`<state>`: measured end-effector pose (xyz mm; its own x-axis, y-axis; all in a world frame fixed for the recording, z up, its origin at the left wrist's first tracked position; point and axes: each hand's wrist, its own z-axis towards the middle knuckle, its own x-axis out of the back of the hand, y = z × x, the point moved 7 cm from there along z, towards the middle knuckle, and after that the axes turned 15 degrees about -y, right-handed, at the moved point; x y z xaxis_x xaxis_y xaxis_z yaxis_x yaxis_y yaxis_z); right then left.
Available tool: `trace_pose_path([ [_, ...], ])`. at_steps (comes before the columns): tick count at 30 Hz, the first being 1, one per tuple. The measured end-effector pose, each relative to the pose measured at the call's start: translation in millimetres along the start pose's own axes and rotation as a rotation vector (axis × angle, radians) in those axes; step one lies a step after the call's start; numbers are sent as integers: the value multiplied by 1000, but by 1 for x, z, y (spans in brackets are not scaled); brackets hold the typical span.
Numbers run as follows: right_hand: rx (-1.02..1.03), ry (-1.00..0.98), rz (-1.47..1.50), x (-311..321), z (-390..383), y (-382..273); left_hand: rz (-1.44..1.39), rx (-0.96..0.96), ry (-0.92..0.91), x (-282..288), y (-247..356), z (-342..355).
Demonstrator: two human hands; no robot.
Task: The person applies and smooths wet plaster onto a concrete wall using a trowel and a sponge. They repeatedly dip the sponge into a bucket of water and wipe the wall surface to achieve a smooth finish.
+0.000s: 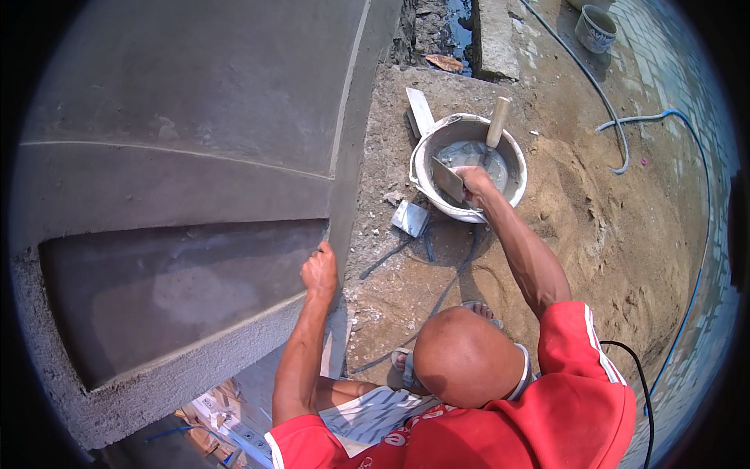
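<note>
My right hand (474, 184) is inside the rim of a white bucket (518, 173), closed around a flat metal trowel (447, 180) whose blade is tilted up on the hand's left. Grey wet mortar or murky water (469, 153) lies in the bucket. A second tool stands in it, its wooden handle (498, 121) leaning on the far rim. My left hand (319, 270) is closed in a fist at the right end of a recess (195, 289) in the grey plastered wall (219, 94). What its fingers hold, if anything, is hidden.
A pale flat board (419, 109) and a whitish block (410, 218) lie beside the bucket. Sandy ground (578, 195) stretches to the right, crossed by a blue-grey hose (707, 195). Another bucket (595, 30) stands at the far right. A water-filled gap (459, 35) lies at the far side.
</note>
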<state>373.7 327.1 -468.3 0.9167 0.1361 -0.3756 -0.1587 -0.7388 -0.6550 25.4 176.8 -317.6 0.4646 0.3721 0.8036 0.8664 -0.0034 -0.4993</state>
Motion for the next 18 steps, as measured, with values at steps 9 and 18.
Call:
trace_pose_path([
  [9,-32,-102,117,12,3,5,-88,17,-159,4,4,4],
  [18,113,-266,420,30,-39,-26,-213,30,-221,7,5,5],
])
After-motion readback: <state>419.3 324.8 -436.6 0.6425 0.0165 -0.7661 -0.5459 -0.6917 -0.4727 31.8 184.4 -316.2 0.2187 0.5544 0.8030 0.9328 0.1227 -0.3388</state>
